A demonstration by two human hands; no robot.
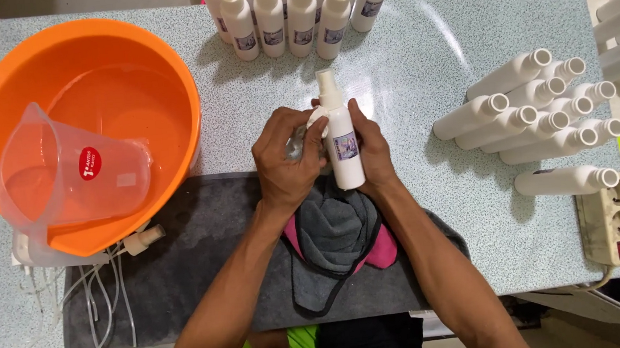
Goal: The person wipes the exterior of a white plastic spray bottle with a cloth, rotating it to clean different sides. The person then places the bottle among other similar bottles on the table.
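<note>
A white spray bottle (341, 132) with a small label stands tilted away from me at the middle of the table. My right hand (372, 151) is wrapped around its lower body. My left hand (289, 161) is closed at the bottle's neck, fingers on the white sprayer collar, with something clear partly hidden under the fingers. Below both hands lies a folded grey cloth with pink edges (338, 237) on a dark grey mat (185, 262).
An orange basin (161, 68) holding water and a clear measuring jug (63, 173) sits at the left. Several capped bottles (292, 15) stand at the back. Several open white bottles (531, 111) lie at the right, near a power strip (612, 225). Sprayer tubes (108, 297) lie at the front left.
</note>
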